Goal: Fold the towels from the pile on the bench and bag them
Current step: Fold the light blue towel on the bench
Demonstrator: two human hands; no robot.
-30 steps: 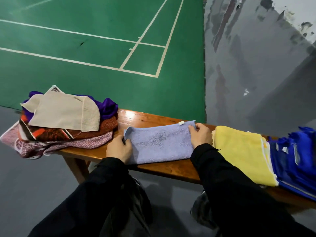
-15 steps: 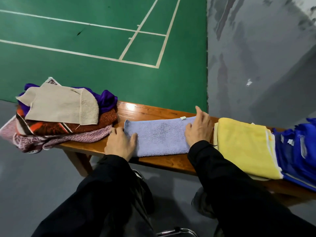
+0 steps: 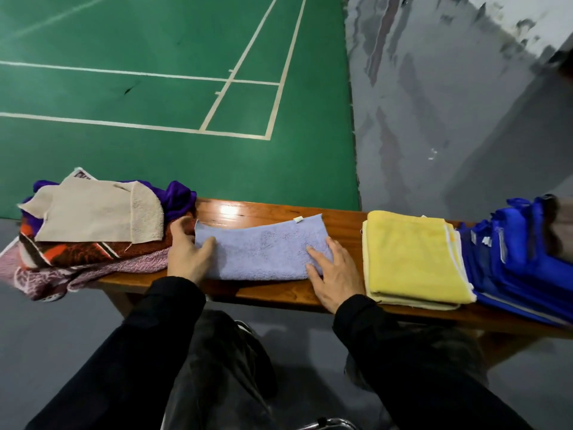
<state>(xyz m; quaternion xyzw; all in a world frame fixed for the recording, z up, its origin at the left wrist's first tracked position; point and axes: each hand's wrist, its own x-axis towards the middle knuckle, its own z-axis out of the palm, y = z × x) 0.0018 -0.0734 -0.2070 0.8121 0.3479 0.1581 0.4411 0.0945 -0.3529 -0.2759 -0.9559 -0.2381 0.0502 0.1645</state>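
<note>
A light blue towel, folded into a long strip, lies flat on the wooden bench. My left hand sits at its left end, thumb on top of the cloth and fingers round the edge. My right hand rests flat on the strip's near right corner, fingers spread. A pile of unfolded towels, beige on top of purple, brown-orange and pink ones, sits at the bench's left end. A folded yellow towel lies right of the blue one. A blue bag sits at the far right.
Beyond the bench are a green court floor with white lines and a grey floor. My dark-trousered legs fill the bottom of the view. A metal bar shows at the bottom edge.
My right hand slid from the towel's far right edge down to its near right corner. My left hand moved up onto the left end, thumb now on the cloth.
</note>
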